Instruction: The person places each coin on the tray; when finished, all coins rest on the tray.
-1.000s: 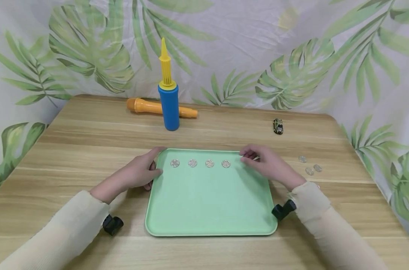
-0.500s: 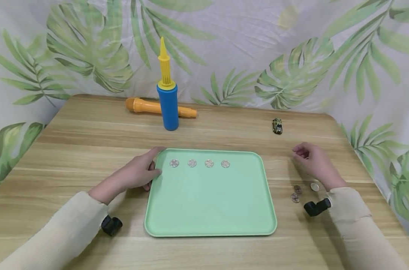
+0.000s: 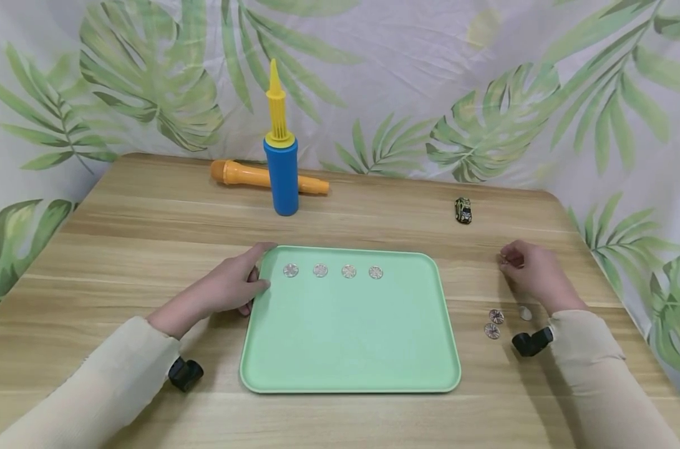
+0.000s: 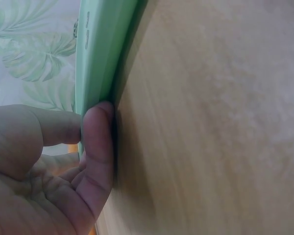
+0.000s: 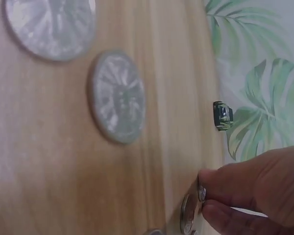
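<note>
My left hand (image 3: pixel 233 280) holds the left edge of a light green tray (image 3: pixel 351 337), thumb on the rim; the left wrist view shows a finger (image 4: pixel 98 142) against the tray's outer side. Several silver coins (image 3: pixel 348 271) lie in a row along the tray's far side. Right of the tray, my right hand (image 3: pixel 533 271) is down at the table with thumb and finger pinching a coin (image 5: pixel 202 193). Another coin (image 5: pixel 188 214) lies close beside those fingertips. Nearer the wrist are more loose coins (image 3: pixel 492 330). The hand hides part of this group in the head view.
A blue and yellow balloon pump (image 3: pixel 284 174) stands upright behind the tray. An orange toy microphone (image 3: pixel 241 174) lies behind it. At the back right sits a small toy car (image 3: pixel 463 211). Leaf-patterned cloth (image 3: pixel 396 81) hangs behind the wooden table (image 3: pixel 149 218).
My right hand has moved right, from the tray's far right corner to the loose coins, and its fingertips have closed on one. The left hand stays on the tray.
</note>
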A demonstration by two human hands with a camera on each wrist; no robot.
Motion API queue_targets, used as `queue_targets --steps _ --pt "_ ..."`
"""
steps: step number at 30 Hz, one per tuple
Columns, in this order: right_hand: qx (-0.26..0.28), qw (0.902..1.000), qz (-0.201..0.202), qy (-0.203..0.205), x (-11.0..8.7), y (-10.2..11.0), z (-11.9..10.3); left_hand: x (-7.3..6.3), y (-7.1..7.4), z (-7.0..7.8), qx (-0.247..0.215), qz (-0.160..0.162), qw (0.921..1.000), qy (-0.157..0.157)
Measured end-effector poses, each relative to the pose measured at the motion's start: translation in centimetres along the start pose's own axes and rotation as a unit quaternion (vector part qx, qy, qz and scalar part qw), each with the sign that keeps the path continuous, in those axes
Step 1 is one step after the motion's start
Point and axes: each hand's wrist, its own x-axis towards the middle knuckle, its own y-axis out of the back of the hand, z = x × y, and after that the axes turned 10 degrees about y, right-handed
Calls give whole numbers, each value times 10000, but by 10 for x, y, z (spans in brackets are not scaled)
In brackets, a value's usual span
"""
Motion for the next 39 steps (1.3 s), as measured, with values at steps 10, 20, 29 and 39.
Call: queue_targets --steps 10,20,29,39 --pt "-348 9994 -4 15 0 -1 -4 -1 -1 2 -9 40 10000 -72" --pt "-285 9991 -297 -46 3 3 0 0 -1 0 -38 30 10000 -79" --pt "-236 9991 -358 14 3 2 3 0 -1 -1 -63 12 9999 -83" --pt "132 9993 117 317 3 -8 -21 0 -1 -2 -87 18 9999 -133"
